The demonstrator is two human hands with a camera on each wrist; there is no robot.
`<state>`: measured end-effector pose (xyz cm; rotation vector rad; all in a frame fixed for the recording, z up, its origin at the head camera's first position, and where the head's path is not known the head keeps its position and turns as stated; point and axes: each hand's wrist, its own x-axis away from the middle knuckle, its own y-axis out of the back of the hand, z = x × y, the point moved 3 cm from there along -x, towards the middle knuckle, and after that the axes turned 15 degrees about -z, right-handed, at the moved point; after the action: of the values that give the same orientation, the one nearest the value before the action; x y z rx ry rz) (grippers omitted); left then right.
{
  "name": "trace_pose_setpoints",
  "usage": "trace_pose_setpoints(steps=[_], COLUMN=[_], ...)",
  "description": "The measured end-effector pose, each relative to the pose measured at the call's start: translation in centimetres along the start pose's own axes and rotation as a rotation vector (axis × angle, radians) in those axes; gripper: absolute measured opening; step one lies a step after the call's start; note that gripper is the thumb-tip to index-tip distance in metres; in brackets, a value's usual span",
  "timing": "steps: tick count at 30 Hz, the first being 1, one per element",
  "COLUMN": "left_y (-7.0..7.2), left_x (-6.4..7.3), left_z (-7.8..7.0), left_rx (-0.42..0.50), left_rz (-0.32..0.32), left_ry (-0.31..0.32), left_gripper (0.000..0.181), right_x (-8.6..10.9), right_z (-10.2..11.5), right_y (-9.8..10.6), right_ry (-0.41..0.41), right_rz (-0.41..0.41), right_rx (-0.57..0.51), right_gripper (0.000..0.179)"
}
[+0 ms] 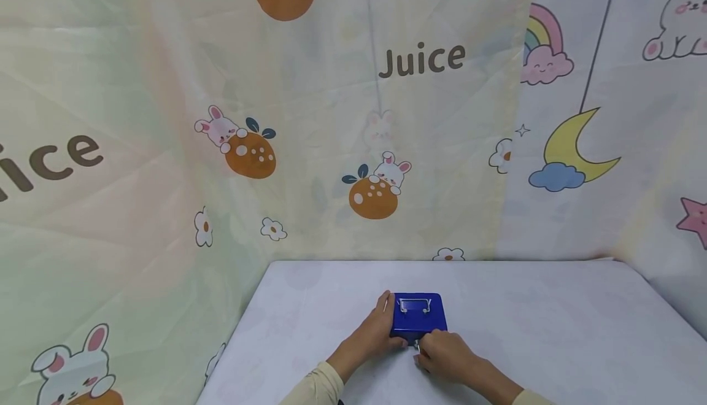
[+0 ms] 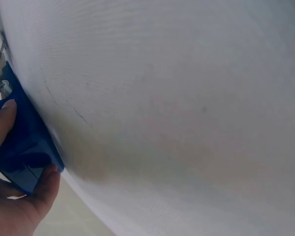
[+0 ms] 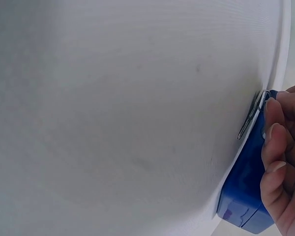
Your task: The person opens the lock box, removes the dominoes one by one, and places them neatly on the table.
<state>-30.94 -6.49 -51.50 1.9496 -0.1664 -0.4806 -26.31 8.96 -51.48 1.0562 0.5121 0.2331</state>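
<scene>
A small blue metal cash box lies on the table, its wire handle folded on the lid. My left hand grips its left side, thumb on the front face near the silver lock and the other fingers along the side. At the front, my right hand pinches a key at the lock between thumb and curled forefinger. From the ring by these fingers a second key hangs down in the right wrist view. The right fingers hide most of the pinched key.
The white-covered table stretches around the box to both sides. Behind it and at the sides hang printed cloth curtains with cartoon rabbits, flowers and a moon.
</scene>
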Motion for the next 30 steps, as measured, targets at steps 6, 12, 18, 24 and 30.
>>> trace_pose_setpoints(steps=[6, 12, 18, 24, 30], left_y=[-0.08, -0.14, -0.21, -0.32, -0.37], left_x=[-0.05, -0.05, -0.07, -0.04, 0.08], left_z=[0.12, 0.24, 0.42, 0.58, 0.51], left_rx=[0.001, -0.009, -0.005, -0.015, -0.013], left_rz=[-0.009, -0.018, -0.015, -0.015, -0.011], left_ry=[0.004, -0.016, -0.018, -0.027, -0.028], left_gripper=[0.103, 0.102, 0.103, 0.103, 0.103], right_x=[-0.06, -0.04, -0.04, -0.1, -0.25], right_z=[0.01, -0.08, -0.02, 0.08, 0.12], right_y=[0.07, 0.1, 0.1, 0.24, 0.05], right_ry=[0.01, 0.017, 0.027, 0.02, 0.009], right_rz=[-0.008, -0.014, -0.018, 0.003, 0.044], right_rx=[0.004, 0.002, -0.007, 0.011, 0.047], right_gripper=[0.027, 0.025, 0.025, 0.022, 0.019])
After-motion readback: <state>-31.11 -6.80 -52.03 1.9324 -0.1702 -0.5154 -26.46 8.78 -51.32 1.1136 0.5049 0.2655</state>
